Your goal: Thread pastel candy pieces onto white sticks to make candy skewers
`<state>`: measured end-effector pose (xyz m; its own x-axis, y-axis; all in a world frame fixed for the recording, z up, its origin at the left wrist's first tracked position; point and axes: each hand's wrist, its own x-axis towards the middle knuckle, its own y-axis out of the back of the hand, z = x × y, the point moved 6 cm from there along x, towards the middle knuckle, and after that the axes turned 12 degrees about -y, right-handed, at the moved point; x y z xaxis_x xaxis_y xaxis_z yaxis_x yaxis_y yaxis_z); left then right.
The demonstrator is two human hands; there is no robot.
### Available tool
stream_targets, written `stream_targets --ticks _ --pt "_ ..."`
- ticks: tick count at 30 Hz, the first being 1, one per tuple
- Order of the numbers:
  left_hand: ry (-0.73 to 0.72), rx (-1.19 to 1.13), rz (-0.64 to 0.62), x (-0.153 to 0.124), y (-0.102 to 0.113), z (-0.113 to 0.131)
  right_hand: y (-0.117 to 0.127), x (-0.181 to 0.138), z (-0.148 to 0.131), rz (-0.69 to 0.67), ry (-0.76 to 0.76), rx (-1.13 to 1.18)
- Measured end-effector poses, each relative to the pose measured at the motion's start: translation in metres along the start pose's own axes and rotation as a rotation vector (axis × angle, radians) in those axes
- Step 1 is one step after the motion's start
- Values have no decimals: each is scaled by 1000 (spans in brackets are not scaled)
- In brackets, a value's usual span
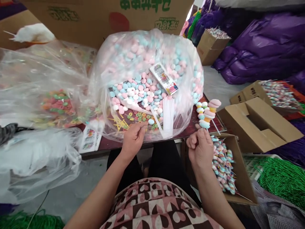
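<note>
My right hand point(201, 148) is closed around the lower end of marshmallow skewers point(208, 114), held upright past the table's right edge. Pink, white and blue marshmallows are stacked on them with yellow and orange candy between. My left hand point(133, 140) is closed at the table's front edge, fingertips by the gummy rings point(137, 116); whatever it pinches is hidden. A blue marshmallow point(151, 121) lies just right of its fingertips. Behind, a big clear bag spills pink, blue and white marshmallows point(135, 89). White sticks point(168, 113) lie to the right, yellow candy strips point(120, 121) to the left.
Finished skewers fill a carton point(244, 178) below my right hand. An open carton point(259, 124) stands farther right, above green beads point(281, 181). A bag of gummy candy point(58, 106) is at left. Printed packets point(164, 78) lie on the marshmallow bag. A large carton point(114, 19) rises behind.
</note>
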<state>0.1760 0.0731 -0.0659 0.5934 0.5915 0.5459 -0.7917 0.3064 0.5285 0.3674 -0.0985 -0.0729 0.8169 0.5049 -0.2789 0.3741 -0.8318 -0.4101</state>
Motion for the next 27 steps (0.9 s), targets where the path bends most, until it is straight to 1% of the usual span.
stream_targets --ticks 5,7,10,13,15,18,21,23,25,27 --pt "-34 32 -9 1 0 0 32 9 -13 86 23 22" --pt "-45 46 -15 1 -1 0 38 9 -12 108 -5 -29" --pt "-55 52 -21 1 -1 1 43 12 -7 124 -68 -172" --pt "-51 57 -21 2 -1 1 47 23 -7 131 -122 -352" --pt "-49 63 -22 2 -1 2 51 32 -13 154 -113 -481" --pt "-53 62 -11 3 -1 5 50 45 -26 164 -28 -805" --pt "-42 47 0 2 -1 6 37 53 -33 95 72 -1183" --pt "-29 34 0 1 -1 6 30 55 -34 76 109 -1344" --pt "-16 19 6 0 -1 5 28 55 -33 111 123 -1465" --pt "-9 5 15 -1 -1 4 32 51 -37 207 140 -1537"
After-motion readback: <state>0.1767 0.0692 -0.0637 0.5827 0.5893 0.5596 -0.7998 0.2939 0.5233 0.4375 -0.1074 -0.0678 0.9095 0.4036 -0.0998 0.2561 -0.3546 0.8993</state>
